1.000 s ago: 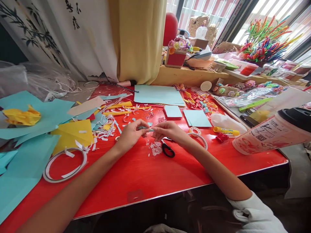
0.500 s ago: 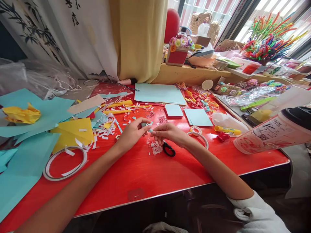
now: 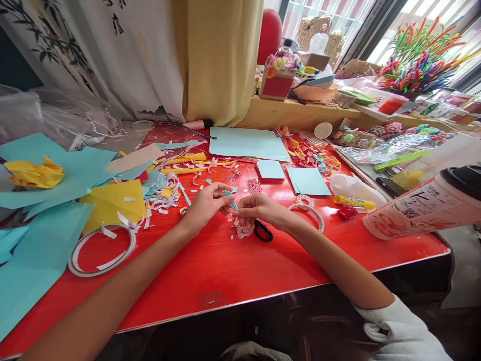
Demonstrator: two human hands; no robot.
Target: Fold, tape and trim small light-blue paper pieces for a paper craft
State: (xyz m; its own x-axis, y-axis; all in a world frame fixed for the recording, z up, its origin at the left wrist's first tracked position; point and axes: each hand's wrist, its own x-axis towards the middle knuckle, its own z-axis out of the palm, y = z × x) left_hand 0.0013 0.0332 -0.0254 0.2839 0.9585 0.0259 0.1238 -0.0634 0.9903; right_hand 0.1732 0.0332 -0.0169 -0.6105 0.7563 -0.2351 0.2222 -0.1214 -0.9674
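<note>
My left hand point(image 3: 210, 204) and my right hand point(image 3: 259, 208) meet over the middle of the red table point(image 3: 180, 281). Between their fingertips is a small light-blue paper piece point(image 3: 232, 201), pinched by both hands. Black-handled scissors point(image 3: 262, 231) lie just below my right hand, partly over white scraps point(image 3: 242, 229). Beyond the hands are a small pile of pink beads point(image 3: 254, 186), a stack of small blue squares point(image 3: 270, 170) and a larger blue square sheet point(image 3: 308, 181).
Left are a tape roll point(image 3: 77, 258), yellow paper point(image 3: 112, 204) and large blue sheets point(image 3: 48, 240). Right stand a tilted lidded cup point(image 3: 409, 208), a glue stick point(image 3: 353, 202) and another tape roll point(image 3: 319, 220). Large blue sheets point(image 3: 248, 143) lie at the back.
The small blue paper piece shows more between my fingertips, and its angle has changed. The whole view has shifted slightly; both hands stay in nearly the same place.
</note>
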